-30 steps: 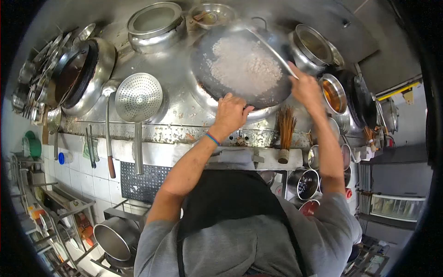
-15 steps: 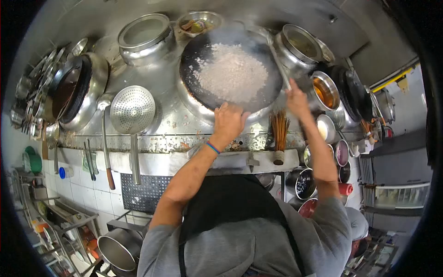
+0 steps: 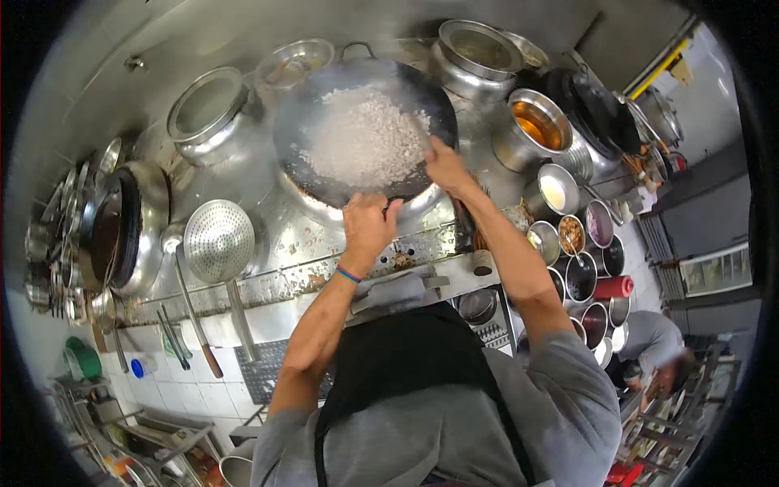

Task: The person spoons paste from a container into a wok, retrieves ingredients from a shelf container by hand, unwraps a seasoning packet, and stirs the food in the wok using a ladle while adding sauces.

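A large black wok point(image 3: 284, 134) sits on the steel range, with a heap of pale, crumbly food point(image 3: 361, 134) in it and haze above. My left hand point(image 3: 369, 223), a blue-and-red band on its wrist, is closed round the wok's dark near-side handle point(image 3: 395, 200). Over the wok's right rim, my right hand point(image 3: 448, 169) is closed. The handle of a long metal cooking tool is seen in it earlier; now the tool is blurred and mostly hidden, so its head cannot be made out. A folded grey cloth point(image 3: 389, 294) lies on the front ledge below my left hand.
Left of the wok lie a perforated skimmer point(image 3: 219, 242) and a wooden-ended ladle point(image 3: 195, 312). A pot of amber liquid point(image 3: 540, 126), several bowls and a bamboo brush point(image 3: 482, 260) are on the right. Another person point(image 3: 653, 345) bends over at lower right.
The view has turned and shifted. My right hand has moved from beside the wok's right rim to over it, fingers nearer the food. My left hand stays at the near rim.
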`<state>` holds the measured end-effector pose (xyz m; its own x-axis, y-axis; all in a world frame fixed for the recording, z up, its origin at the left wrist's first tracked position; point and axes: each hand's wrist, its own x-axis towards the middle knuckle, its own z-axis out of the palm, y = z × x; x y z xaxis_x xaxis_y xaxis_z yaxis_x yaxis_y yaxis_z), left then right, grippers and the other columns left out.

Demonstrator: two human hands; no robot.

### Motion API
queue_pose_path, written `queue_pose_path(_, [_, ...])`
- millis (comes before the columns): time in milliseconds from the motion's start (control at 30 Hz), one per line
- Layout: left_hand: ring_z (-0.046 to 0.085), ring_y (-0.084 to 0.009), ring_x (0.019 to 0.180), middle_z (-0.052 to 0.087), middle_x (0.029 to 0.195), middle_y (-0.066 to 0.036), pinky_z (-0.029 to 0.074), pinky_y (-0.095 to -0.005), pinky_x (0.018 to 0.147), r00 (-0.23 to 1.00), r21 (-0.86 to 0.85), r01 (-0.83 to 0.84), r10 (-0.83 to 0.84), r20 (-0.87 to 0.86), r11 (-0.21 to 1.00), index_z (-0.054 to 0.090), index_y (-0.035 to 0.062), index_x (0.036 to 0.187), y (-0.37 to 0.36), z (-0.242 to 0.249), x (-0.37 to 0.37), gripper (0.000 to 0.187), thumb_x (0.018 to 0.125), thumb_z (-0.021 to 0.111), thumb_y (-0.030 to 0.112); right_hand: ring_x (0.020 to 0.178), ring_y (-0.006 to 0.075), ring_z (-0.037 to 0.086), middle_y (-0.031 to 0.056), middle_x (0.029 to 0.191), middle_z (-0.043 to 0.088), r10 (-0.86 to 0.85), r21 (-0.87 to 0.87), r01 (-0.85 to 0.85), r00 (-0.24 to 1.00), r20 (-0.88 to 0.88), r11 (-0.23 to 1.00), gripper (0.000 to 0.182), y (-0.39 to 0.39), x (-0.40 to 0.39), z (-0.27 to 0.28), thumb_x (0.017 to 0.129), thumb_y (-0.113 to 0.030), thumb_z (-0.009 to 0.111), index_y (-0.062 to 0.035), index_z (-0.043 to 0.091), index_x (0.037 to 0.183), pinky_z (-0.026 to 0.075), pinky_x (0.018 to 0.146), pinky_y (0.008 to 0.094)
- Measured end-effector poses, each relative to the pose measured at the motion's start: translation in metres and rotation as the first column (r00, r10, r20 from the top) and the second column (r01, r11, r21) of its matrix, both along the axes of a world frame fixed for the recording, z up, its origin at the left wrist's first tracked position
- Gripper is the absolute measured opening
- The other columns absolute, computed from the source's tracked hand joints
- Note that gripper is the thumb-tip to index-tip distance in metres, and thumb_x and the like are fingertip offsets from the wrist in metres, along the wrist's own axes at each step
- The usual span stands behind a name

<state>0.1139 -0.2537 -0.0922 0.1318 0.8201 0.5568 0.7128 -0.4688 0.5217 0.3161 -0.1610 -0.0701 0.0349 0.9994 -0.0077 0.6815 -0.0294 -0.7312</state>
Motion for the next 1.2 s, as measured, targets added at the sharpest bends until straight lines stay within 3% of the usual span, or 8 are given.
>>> queue_pose_path(67, [0.054,-0.0386,0.067,0.061,0.069,-0.017,0.043,-0.0482,0.066,1.000,-0.027,0.024,-0.024,-0.017,0.999,0.059,0.0029,0.064,0.001,-0.003,-0.002,0.037,0.089,0.074,0.026,0.105,0.0488,0.066,0.0298,0.113,0.069,0.106,-0.409,-0.159,0.983,-0.151,0.898,0.043,-0.022,-0.009,0.050,0.101,-0.018,0.054,-0.0082,0.053,0.143,0.052,0.088,0.0524])
queue_pose_path(200, [0.055,-0.0397,0.071,0.064,0.075,-0.017,0.043,-0.0498,0.069,0.999,0.008,0.048,-0.048,0.007,0.999,0.062,0.0027,0.071,0.000,-0.002,-0.006,0.030,0.090,0.072,0.024,0.107,0.0476,0.067,0.0290,0.115,0.069,0.265,0.096,-0.269,0.963,0.050,0.958,0.044,-0.038,0.023,0.029,0.102,-0.019,0.055,-0.0100,0.053,0.145,0.052,0.090,0.0523])
queue_pose_path(467, [0.060,-0.0365,0.077,0.067,0.082,-0.018,0.047,-0.0462,0.073,0.996,-0.095,0.084,-0.084,0.004,0.992,0.067,0.0007,0.082,0.026,0.043,-0.020,0.021,0.095,0.069,0.017,0.102,0.0314,0.072,0.0231,0.115,0.072,0.058,0.223,-0.013,0.979,-0.196,0.975,0.048,-0.084,0.052,0.090,0.101,-0.021,0.062,-0.0093,0.054,0.146,0.053,0.090,0.0414])
queue_pose_path(500, [0.061,-0.0331,0.075,0.067,0.081,-0.018,0.048,-0.0435,0.072,0.995,-0.117,0.097,-0.095,0.018,0.988,0.068,0.0000,0.084,0.034,0.059,-0.024,0.020,0.096,0.069,0.017,0.099,0.0302,0.072,0.0229,0.115,0.072,0.093,0.409,-0.014,0.980,-0.175,0.913,0.047,-0.080,0.058,0.084,0.101,-0.020,0.062,-0.0091,0.054,0.146,0.053,0.090,0.0409])
queue_pose_path(667, [0.057,-0.0166,0.069,0.068,0.077,-0.013,0.048,-0.0327,0.066,0.998,-0.125,0.052,-0.049,0.025,0.991,0.067,-0.0020,0.093,0.052,0.116,-0.032,0.023,0.099,0.069,0.020,0.102,0.0381,0.072,0.0235,0.114,0.072,0.117,0.512,0.020,0.966,-0.232,0.859,0.046,-0.093,0.063,0.130,0.099,-0.017,0.064,-0.0076,0.056,0.143,0.055,0.088,0.0419])
queue_pose_path(800, [0.053,-0.0179,0.070,0.063,0.077,-0.012,0.046,-0.0333,0.066,0.999,-0.091,0.041,-0.040,0.015,0.995,0.066,-0.0008,0.091,0.052,0.080,-0.046,0.023,0.099,0.069,0.020,0.102,0.0402,0.072,0.0240,0.114,0.071,0.141,0.589,0.035,0.958,-0.250,0.807,0.045,-0.093,0.065,0.127,0.098,-0.017,0.065,-0.0053,0.058,0.140,0.056,0.086,0.0423])
queue_pose_path(967, [0.058,-0.0374,0.082,0.065,0.083,-0.016,0.046,-0.0465,0.080,0.991,-0.033,0.049,-0.053,-0.125,0.998,0.065,0.0013,0.087,0.012,0.026,-0.009,0.016,0.094,0.072,0.015,0.107,0.0421,0.069,0.0246,0.120,0.069,0.102,0.433,0.020,0.961,-0.257,0.901,0.045,-0.093,0.068,0.109,0.097,-0.014,0.065,-0.0060,0.058,0.141,0.056,0.088,0.0433])
queue_pose_path(1200, [0.059,-0.0371,0.082,0.067,0.086,-0.014,0.045,-0.0506,0.072,0.988,-0.016,0.003,-0.005,-0.155,1.000,0.067,0.0035,0.090,-0.004,-0.002,-0.004,0.021,0.092,0.072,0.024,0.102,0.0459,0.069,0.0285,0.112,0.069,-0.022,0.202,0.060,0.982,-0.187,0.978,0.047,-0.091,0.056,0.065,0.100,-0.016,0.060,-0.0116,0.052,0.147,0.055,0.086,0.0463])
